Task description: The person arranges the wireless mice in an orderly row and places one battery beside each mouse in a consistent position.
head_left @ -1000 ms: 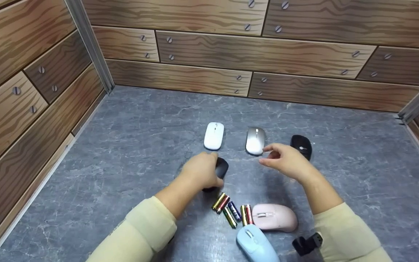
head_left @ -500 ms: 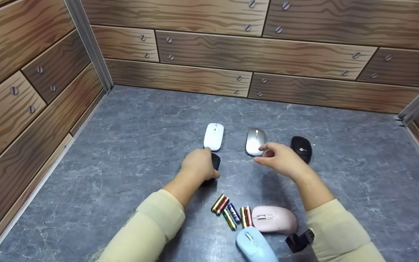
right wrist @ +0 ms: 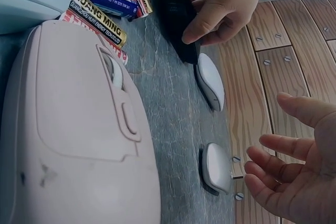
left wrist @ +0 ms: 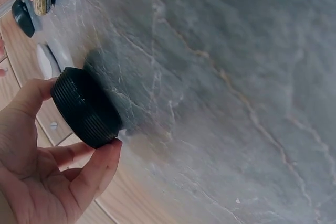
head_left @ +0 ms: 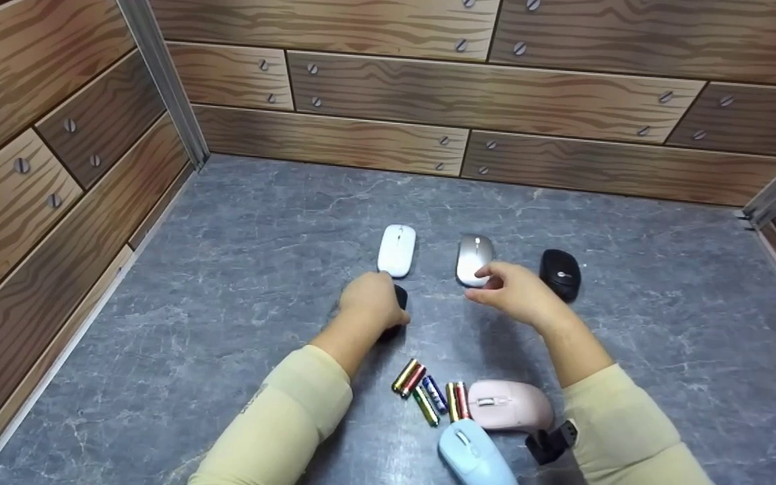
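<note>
The work looks partway through, with the black mouse (left wrist: 84,107) in hand and not yet let go. The left hand (head_left: 369,300) grips it, thumb and fingers curled around its ribbed sides. It sits over the left-centre of the table (head_left: 260,222), just on the near side of the white mouse (head_left: 397,251); whether its underside touches the surface cannot be told. The right hand (head_left: 512,293) hangs with relaxed, slightly bent fingers that grasp nothing, near the silver mouse (head_left: 474,258) but apart from it in the right wrist view. Judging by the layout, what seems done is a loose row of three running roughly along the table's far edge, though well in from it: the white mouse, the silver mouse and, nearest the right edge, a second black mouse (head_left: 560,275). What appears left lies toward the near edge, untouched by either hand: the pink mouse (head_left: 510,405), the pale blue mouse (head_left: 475,453) at an angle beside it, and six loose batteries (head_left: 434,394) to their left. The undersides of the mice in the row are hidden, so nothing more about their state can be judged.
</note>
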A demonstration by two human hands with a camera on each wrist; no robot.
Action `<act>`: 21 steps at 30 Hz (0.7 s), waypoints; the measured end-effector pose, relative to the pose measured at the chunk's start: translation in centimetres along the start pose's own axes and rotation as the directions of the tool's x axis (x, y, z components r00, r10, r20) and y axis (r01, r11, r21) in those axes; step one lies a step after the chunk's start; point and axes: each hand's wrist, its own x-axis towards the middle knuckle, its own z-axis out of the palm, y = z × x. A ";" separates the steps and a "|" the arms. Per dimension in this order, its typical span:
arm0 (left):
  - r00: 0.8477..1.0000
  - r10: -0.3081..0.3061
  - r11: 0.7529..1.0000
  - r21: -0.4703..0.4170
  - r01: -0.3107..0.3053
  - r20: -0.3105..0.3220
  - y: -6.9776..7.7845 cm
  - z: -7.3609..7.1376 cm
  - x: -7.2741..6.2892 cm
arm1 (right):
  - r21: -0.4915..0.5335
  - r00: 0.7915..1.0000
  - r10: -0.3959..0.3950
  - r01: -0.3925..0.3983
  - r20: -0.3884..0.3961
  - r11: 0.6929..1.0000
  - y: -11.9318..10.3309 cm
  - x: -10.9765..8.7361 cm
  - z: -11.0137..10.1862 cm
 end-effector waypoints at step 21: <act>0.999 -0.050 0.999 0.002 0.050 0.012 0.2 0.2 0.3 | 0.024 1.000 0.010 -0.011 0.015 1.000 0.2 -0.2 0.3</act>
